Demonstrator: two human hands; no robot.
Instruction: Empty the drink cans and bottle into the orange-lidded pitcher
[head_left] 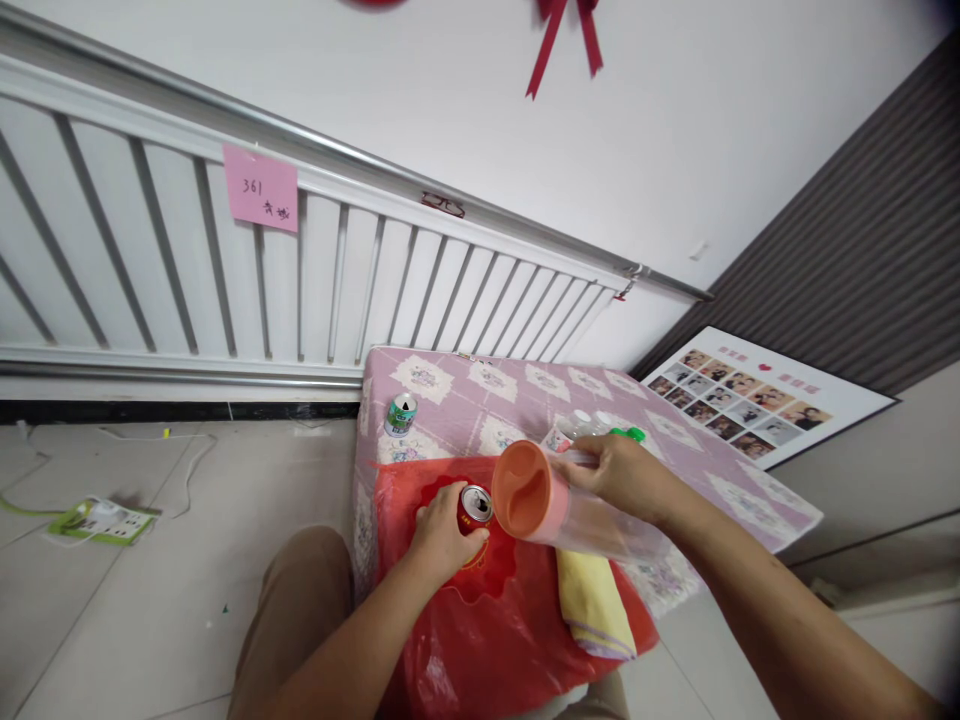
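Note:
My left hand [439,540] is wrapped round a red drink can [475,508], which stands upright with its top opened. Under the can is a red dish with a wavy rim [501,572]. My right hand [626,472] grips a clear plastic pitcher with an orange lid [525,490]. The pitcher is tipped on its side, its lid end close beside the can's top. I cannot make out any liquid flowing. Below the pitcher lies a folded yellow towel [594,602] on a red plastic sheet [465,655].
A green can [401,414] stands at the back left of the table's patterned cloth [491,378]. Behind my right hand are a patterned cup [556,440], clear bottles and a green cap [628,434]. A radiator [322,285] runs behind; a power strip [105,520] lies on the floor.

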